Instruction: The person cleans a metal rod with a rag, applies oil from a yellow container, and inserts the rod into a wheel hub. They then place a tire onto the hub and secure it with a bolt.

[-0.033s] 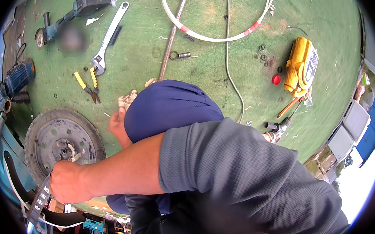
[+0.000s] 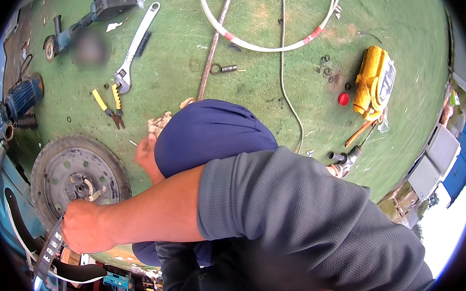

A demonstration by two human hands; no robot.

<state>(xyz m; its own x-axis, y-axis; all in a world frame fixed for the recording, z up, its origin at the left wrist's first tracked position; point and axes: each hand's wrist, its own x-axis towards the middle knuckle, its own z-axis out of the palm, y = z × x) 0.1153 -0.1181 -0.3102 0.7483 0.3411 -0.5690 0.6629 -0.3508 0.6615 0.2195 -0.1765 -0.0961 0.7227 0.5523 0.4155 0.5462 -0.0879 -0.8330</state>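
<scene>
My right arm crosses in front of me to the left. My right hand (image 2: 86, 226) is a closed fist over the near rim of a small spoked-hole wheel with tyre (image 2: 46, 151) lying flat. A dark flat bar with pale markings (image 2: 50, 252) runs from the fist's edge; whether the fingers grip it is hidden. On the wheel's hub rests a cream curved piece (image 2: 90, 191). Beyond my navy-clad knee (image 2: 211, 131), my left hand (image 2: 147, 156) shows partly, fingers curled. Beside it lie a crumpled pale rag (image 2: 159, 122) and, at the fingertips, a thin white stick (image 2: 133, 142).
On the green floor lie yellow-handled pliers (image 2: 108, 106), an adjustable wrench (image 2: 136, 47), an angle grinder (image 2: 71, 32), a metal rod (image 2: 211, 56), a white hose loop (image 2: 270, 49), a grey cable (image 2: 284, 78), a yellow bottle (image 2: 370, 78) and a red cap (image 2: 343, 99). A blue motor (image 2: 22, 98) stands far left.
</scene>
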